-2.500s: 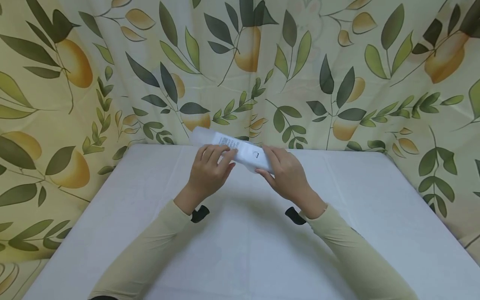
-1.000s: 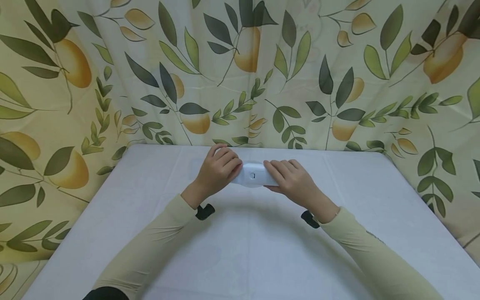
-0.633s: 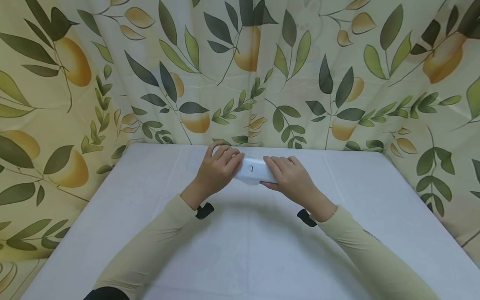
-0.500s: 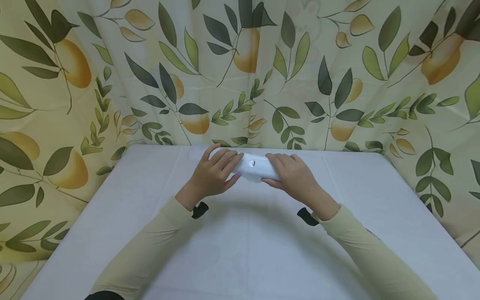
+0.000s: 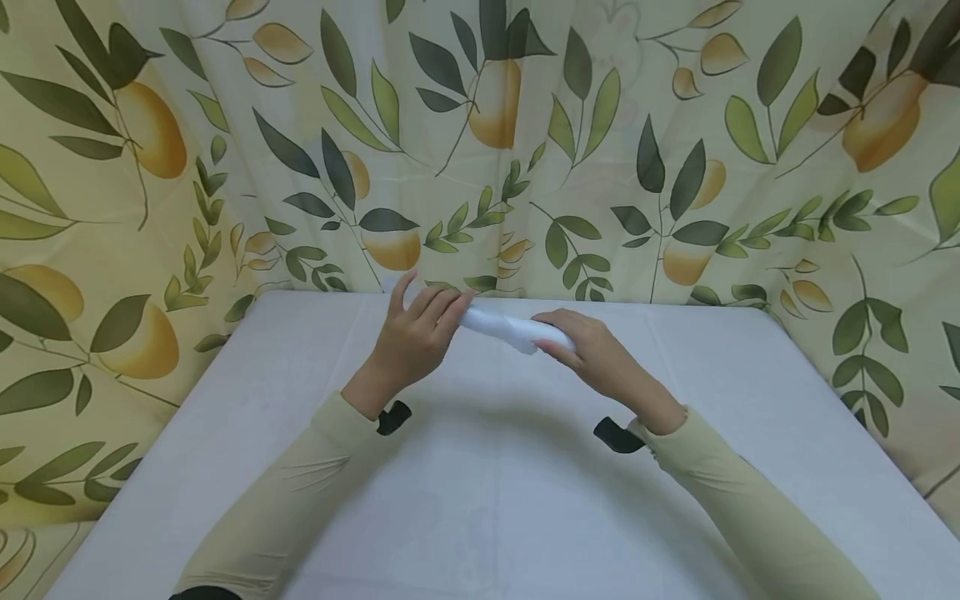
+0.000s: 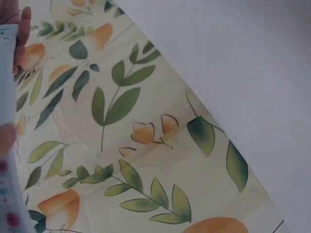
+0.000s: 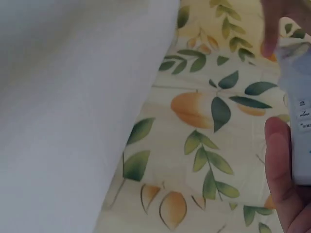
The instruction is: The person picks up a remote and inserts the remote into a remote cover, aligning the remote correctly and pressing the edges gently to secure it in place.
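In the head view a slim white remote control (image 5: 498, 325) hangs above the table's far part, its narrow edge towards me. Clear, wrinkled plastic film covers part of it. My left hand (image 5: 408, 342) holds its left end, one finger raised apart from the others. At the other end my right hand (image 5: 592, 350) grips it, the thumb along the near side. Small labelled buttons show on the remote control (image 7: 303, 116) in the right wrist view, beside the right thumb (image 7: 278, 160). The left wrist view catches only a strip of the remote control (image 6: 7, 87) with pinkish-red spots.
A white cloth covers the table (image 5: 480, 500). Behind and around it hangs a curtain (image 5: 480, 192) printed with leaves and yellow-orange fruit. Black straps (image 5: 393, 417) with cameras sit at both wrists.
The remote control has turned so its face with the small dark mark is hidden and its thin edge shows. The left hand has shifted slightly left and its finger has lifted.
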`<action>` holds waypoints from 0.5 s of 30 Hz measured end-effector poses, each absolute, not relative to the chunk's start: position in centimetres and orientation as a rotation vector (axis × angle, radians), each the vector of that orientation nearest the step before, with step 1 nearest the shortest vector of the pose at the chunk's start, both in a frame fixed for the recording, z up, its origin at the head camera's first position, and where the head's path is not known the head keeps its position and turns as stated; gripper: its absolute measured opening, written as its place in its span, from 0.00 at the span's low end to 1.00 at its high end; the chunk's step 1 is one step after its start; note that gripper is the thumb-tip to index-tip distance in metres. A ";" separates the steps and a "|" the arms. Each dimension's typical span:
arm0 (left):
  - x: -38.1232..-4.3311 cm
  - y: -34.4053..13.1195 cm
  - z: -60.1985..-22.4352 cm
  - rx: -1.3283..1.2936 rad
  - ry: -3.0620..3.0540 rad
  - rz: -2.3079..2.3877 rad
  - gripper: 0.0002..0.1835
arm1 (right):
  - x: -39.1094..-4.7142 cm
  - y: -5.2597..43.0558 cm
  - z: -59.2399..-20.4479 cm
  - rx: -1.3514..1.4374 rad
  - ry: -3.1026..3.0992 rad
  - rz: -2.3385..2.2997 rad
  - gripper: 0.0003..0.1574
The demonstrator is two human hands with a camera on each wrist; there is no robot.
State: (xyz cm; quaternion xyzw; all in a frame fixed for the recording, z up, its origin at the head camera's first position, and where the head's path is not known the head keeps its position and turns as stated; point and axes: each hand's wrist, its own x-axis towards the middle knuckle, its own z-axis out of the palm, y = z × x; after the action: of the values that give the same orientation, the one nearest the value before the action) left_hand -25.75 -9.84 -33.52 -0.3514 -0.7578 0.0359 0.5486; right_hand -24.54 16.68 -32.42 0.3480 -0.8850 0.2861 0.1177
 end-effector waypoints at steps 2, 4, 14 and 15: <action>-25.8 -9.7 -33.5 -0.836 -1.828 0.118 0.27 | -24.7 16.5 -32.4 0.967 -2.650 1.000 0.19; -25.8 -9.7 -33.6 -0.828 -1.850 0.167 0.29 | -24.9 16.5 -32.4 0.916 -2.689 1.145 0.19; -25.7 -9.7 -33.9 -0.836 -2.207 0.083 0.25 | -25.2 16.3 -33.3 1.015 -2.509 0.602 0.17; -25.7 -9.8 -33.9 -0.832 -2.263 0.064 0.24 | -25.1 16.3 -33.4 1.053 -2.445 0.472 0.19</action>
State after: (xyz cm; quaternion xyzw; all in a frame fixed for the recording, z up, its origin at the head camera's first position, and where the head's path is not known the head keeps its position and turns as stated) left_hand -25.71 -9.77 -33.89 -0.3223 -0.8765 0.0246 0.3568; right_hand -25.13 16.33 -33.44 0.3801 -0.8827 0.1703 0.2174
